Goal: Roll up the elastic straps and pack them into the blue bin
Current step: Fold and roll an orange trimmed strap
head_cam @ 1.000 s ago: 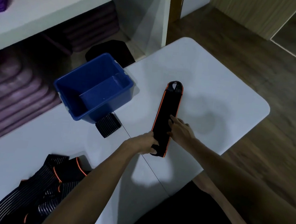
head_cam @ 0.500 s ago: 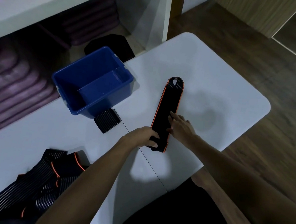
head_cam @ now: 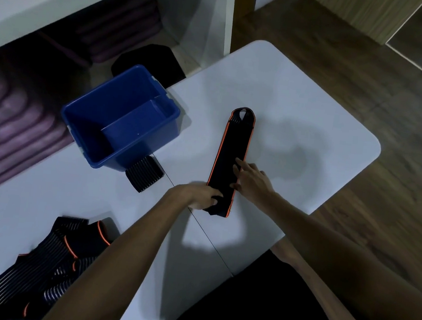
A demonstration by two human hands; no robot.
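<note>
A black elastic strap with orange edges [head_cam: 233, 149] lies stretched out flat on the white table [head_cam: 299, 111]. My left hand [head_cam: 197, 196] pinches its near end, which is folded over. My right hand [head_cam: 250, 180] rests on the strap's right edge with fingers straight. The blue bin [head_cam: 121, 120] stands to the left of the strap and looks empty. A rolled striped strap [head_cam: 144, 174] lies against the bin's front corner.
A heap of loose black striped straps [head_cam: 47, 268] lies at the table's near left. Shelves with purple folded mats [head_cam: 14, 125] stand behind the bin. Wooden floor [head_cam: 369, 59] lies beyond the table's right edge.
My left hand has curled the strap's near end over a little. The right hand stays on the strap's edge. The view has shifted slightly.
</note>
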